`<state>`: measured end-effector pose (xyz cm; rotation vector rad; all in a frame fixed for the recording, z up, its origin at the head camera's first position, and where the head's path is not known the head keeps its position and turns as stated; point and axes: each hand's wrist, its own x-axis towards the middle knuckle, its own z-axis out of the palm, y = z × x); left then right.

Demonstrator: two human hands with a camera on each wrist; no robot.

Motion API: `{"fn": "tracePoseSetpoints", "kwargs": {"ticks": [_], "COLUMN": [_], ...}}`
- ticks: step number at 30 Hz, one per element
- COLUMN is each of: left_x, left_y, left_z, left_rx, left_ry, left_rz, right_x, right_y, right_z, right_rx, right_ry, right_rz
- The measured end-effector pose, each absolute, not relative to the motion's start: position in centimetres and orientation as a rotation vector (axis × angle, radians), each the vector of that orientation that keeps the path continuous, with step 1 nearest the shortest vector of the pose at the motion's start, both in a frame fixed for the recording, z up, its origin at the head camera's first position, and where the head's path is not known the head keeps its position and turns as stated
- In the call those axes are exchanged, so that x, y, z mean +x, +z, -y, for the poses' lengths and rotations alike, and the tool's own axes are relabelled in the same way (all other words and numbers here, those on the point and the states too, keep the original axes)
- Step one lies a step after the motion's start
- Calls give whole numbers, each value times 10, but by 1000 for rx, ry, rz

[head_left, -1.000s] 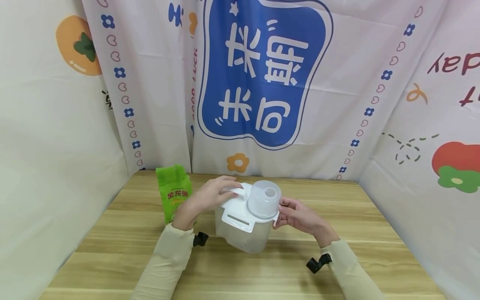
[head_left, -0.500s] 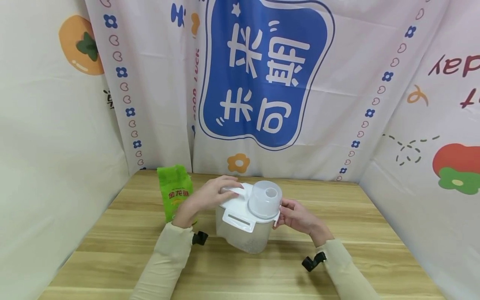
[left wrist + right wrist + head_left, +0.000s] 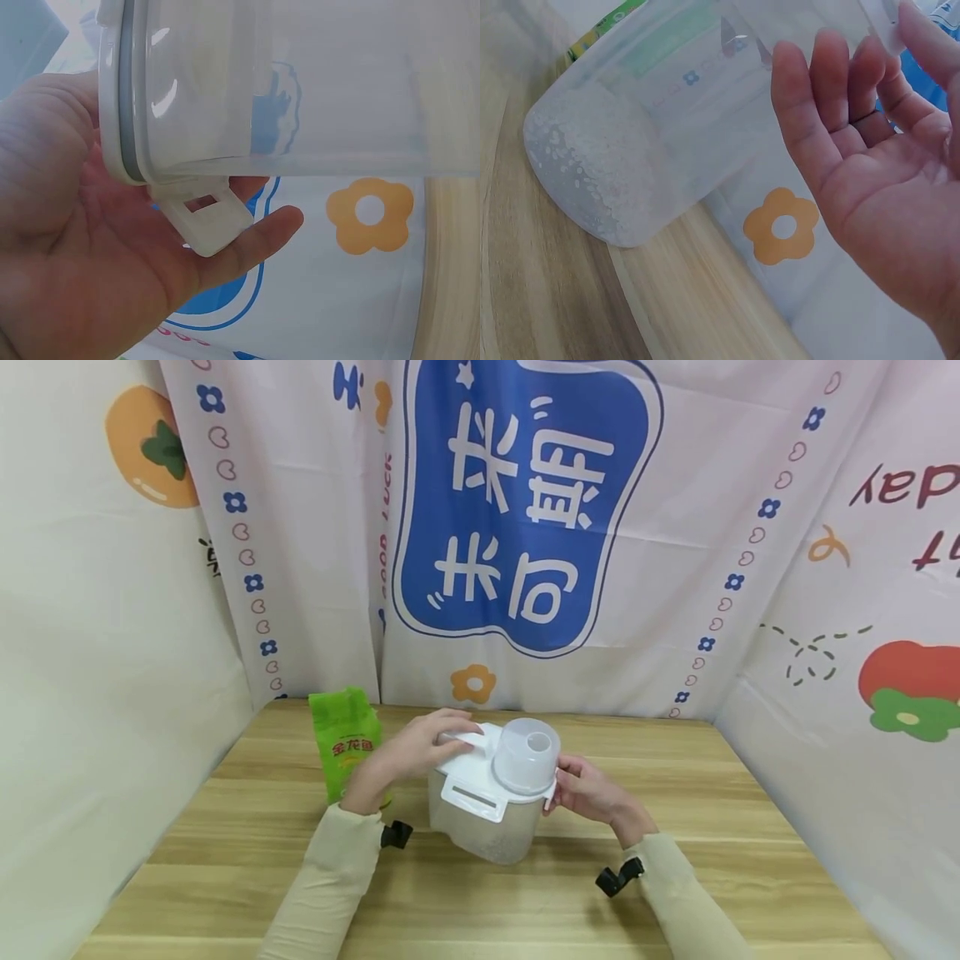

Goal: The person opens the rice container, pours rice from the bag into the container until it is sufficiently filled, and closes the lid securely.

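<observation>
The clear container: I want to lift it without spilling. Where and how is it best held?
Probably by the clear container's body, below the white lid, coming from left and right together: the walls are tall enough to cup, and the near tab juts outward, so the lid may not be fastened.

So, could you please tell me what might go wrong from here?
One latch juts outward, so the lid might lift if pulled. The box holds loose grains, which could spill if it tipped with the lid off. The right hand is close beside the cup and might knock it.
</observation>
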<state>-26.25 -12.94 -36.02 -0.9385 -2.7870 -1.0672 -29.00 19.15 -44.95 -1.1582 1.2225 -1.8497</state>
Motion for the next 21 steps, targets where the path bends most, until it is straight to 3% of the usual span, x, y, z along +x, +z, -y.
{"fn": "tracePoseSetpoints", "kwargs": {"ticks": [21], "left_x": [-262], "left_y": [-359], "left_z": [131], "left_rx": [-936], "left_ry": [-1078], "left_rz": [2771], "right_x": [-276], "right_y": [-429], "right_z": [-191], "right_rx": [-1012], "right_ry": [-1918], "right_rz": [-1477]}}
